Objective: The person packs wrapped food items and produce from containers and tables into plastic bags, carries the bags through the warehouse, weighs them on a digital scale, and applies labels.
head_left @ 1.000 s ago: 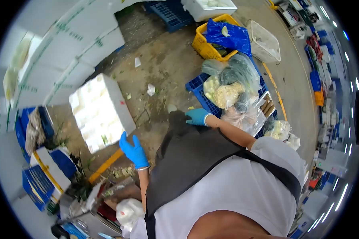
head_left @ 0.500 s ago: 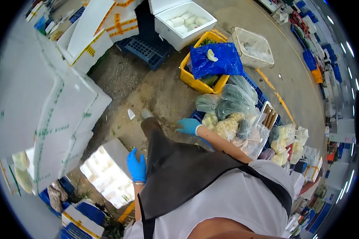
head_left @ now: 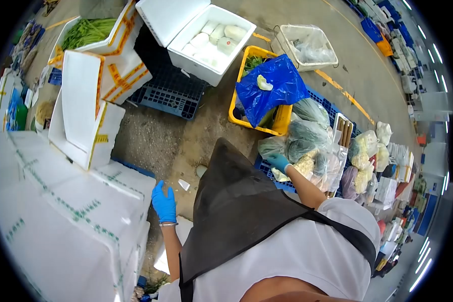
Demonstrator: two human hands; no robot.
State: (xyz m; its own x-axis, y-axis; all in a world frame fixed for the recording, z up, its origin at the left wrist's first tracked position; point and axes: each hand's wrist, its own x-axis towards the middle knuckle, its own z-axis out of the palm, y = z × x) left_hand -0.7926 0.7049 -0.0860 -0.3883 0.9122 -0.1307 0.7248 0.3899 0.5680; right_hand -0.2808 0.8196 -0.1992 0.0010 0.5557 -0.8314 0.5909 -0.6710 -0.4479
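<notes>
My left hand (head_left: 164, 202), in a blue glove, hangs open with its fingers spread, beside the white foam boxes (head_left: 80, 196) at the left; nothing is in it. Part of another white foam piece (head_left: 178, 239) shows below my left wrist, mostly hidden by the arm and apron. My right hand (head_left: 278, 162), also gloved, is over the bagged vegetables, its fingers loosely stretched out and overlapping a clear bag of green produce (head_left: 273, 146). Close by lie a bag of pale yellowish pieces (head_left: 305, 164) and larger bags of greens (head_left: 307, 132).
Ahead stands a yellow crate (head_left: 233, 108) with a blue plastic bag (head_left: 272, 90) on top. An open foam box (head_left: 211, 70) holds wrapped white produce. Behind is a white basket (head_left: 314, 63). A dark pallet (head_left: 168, 95) and a white scrap (head_left: 184, 184) lie on the floor.
The view has turned and moved forward, so the foam boxes at left now sit nearer. My right hand has come over the bagged vegetables. My left hand has moved away from the white foam piece.
</notes>
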